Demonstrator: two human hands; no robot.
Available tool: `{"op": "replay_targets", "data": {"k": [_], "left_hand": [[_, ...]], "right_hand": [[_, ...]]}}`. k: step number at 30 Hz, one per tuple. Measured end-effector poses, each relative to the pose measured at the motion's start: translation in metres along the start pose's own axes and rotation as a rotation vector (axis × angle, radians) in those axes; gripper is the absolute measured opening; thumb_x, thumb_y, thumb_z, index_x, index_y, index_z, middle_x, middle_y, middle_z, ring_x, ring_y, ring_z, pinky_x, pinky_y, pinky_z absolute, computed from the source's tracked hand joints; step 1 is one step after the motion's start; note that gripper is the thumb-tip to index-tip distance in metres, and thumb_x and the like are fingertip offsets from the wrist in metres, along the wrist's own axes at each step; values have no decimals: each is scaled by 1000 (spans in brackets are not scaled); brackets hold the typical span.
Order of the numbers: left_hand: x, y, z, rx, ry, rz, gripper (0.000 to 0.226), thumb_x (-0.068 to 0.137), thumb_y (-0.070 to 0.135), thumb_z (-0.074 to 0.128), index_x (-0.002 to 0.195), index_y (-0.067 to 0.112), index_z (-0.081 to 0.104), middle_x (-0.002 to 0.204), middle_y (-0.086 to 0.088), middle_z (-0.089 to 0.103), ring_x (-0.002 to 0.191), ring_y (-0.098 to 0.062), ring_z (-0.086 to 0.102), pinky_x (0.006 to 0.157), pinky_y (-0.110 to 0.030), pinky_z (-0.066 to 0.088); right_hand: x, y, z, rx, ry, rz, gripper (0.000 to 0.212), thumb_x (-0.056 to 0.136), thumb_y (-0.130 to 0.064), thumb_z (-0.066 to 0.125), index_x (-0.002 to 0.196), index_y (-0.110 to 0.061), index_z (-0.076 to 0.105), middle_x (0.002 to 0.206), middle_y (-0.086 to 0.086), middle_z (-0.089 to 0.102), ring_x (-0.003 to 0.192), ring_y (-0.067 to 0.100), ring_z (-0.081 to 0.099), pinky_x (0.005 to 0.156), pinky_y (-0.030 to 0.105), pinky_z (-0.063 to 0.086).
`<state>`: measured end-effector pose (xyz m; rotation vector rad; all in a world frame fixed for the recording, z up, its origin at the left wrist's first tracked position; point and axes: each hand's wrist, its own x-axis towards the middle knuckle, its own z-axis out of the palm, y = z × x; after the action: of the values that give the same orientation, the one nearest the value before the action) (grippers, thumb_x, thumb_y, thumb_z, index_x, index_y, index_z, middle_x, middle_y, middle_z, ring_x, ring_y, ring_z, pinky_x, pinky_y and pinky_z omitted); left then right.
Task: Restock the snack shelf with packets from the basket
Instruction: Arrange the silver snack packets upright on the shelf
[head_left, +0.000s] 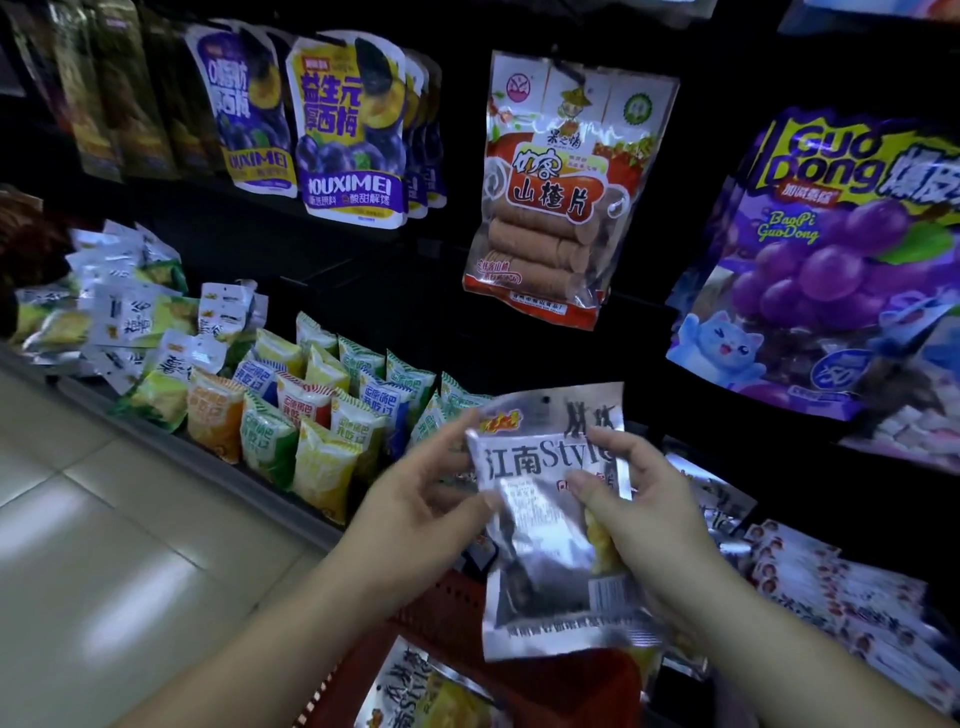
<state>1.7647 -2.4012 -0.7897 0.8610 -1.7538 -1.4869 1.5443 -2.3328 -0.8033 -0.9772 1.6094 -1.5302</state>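
Silver foil snack packet (550, 530) with black lettering and a small yellow window, upright in the lower middle of the frame, just above the red plastic basket (447, 597) at the bottom edge. Pinched from both sides. Left hand (415, 499) at the packet's left edge, thumb on the front, fingers curled behind the upper corner. Right hand (644, 499) at the right edge, thumb pressed on the front near the lettering, fingers wrapped behind. A second silver edge visible behind the top of the packet; hard to tell whether a separate one. Inside the basket, at the very bottom of the frame, another silver packet of the same print (415, 691), lying tilted.

Behind the hands, on the low dark shelf (280, 501) running from middle left towards the centre, rows of small green, yellow, orange and blue pillow bags (311, 415), upright and packed close. Farther left, a loose heap of white and green sachets (124, 301). At lower right, flat red-and-white packets (831, 597) stacked near the right forearm.

Higher up, hanging against the dark back panel: purple and yellow prune pouches (348, 130) at upper centre-left, a clear bag of brown hawthorn discs with a red label (556, 192) at upper centre, a large purple grape jelly bag (831, 260) at upper right. Pale glossy floor tiles (104, 545) at lower left.
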Motion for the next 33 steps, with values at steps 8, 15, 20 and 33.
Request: {"op": "replay_targets", "data": {"k": [8, 15, 20, 33], "left_hand": [[2, -11, 7, -25, -11, -132, 64, 91, 27, 77, 144, 48, 49, 66, -12, 62, 66, -21, 51, 65, -36, 45], [1, -11, 2, -86, 32, -162, 68, 87, 19, 81, 140, 51, 52, 124, 17, 56, 96, 7, 63, 70, -9, 54], [4, -15, 1, -221, 46, -150, 72, 80, 6, 86, 136, 44, 61, 144, 11, 57, 128, -14, 60, 85, -28, 61], [-8, -23, 26, 490, 129, 345, 39, 87, 12, 72, 119, 34, 71, 126, 23, 63, 118, 9, 55, 99, -24, 50]], "right_hand": [[3, -2, -8, 52, -227, 72, 66, 74, -14, 91, 128, -42, 66, 137, -6, 63, 111, 21, 69, 93, 48, 57], [0, 3, -13, 42, -306, 147, 67, 83, 2, 81, 126, -48, 67, 142, 3, 62, 123, 32, 65, 83, 56, 62], [8, 6, -18, 54, -298, 139, 70, 76, 6, 84, 132, -31, 66, 141, -2, 64, 125, 30, 64, 84, 43, 61], [-8, -15, 3, -118, -303, -41, 55, 92, -45, 68, 138, -66, 47, 156, -24, 43, 141, 6, 46, 110, 40, 49]]}}
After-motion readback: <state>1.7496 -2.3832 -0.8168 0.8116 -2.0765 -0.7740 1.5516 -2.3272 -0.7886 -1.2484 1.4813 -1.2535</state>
